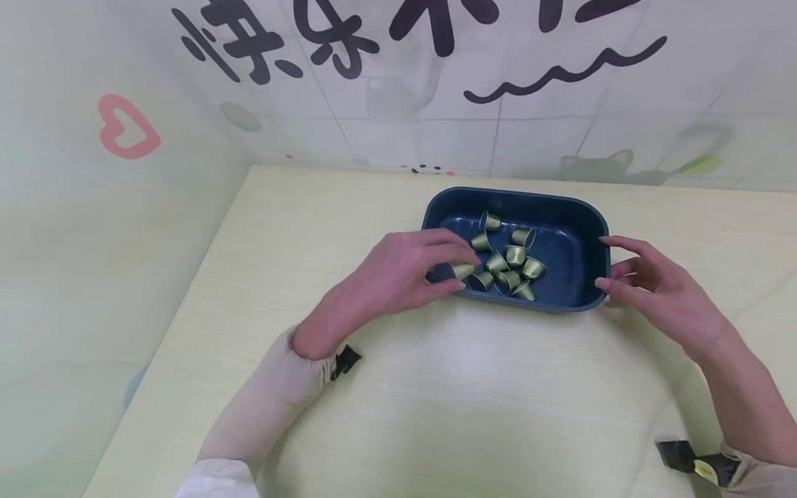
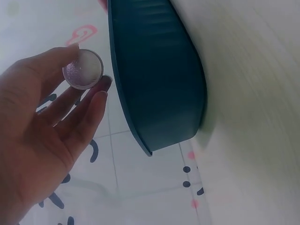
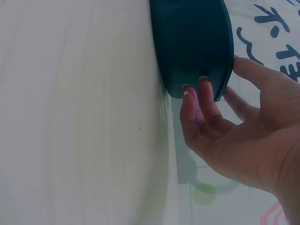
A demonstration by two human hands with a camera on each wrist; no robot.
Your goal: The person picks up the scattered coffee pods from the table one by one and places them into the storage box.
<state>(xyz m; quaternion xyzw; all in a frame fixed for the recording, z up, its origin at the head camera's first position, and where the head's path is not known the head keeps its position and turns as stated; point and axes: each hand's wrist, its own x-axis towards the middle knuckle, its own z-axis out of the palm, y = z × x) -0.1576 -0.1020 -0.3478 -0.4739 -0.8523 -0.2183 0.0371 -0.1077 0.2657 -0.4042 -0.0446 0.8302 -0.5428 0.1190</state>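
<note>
In the head view my left hand (image 1: 414,270) pinches a pale green coffee capsule (image 1: 462,270) between thumb and fingertips, above the left end of a dark blue bin (image 1: 566,302). The capsule's round silvery lid (image 2: 83,69) faces the left wrist camera. Several similar green capsules (image 1: 515,255) lie jumbled in the bin's left and middle part. At the bin's right end my right hand (image 1: 663,294) grips the rim and end wall. In the right wrist view, some of its fingertips (image 3: 204,80) rest against the outer wall.
The bin stands on a light wooden table (image 1: 454,408) near its back edge. Behind rises a white wall covering (image 1: 429,138) with dark lettering, and a pink heart (image 1: 127,128) marks the left side. Black straps (image 1: 346,361) sit at both wrists.
</note>
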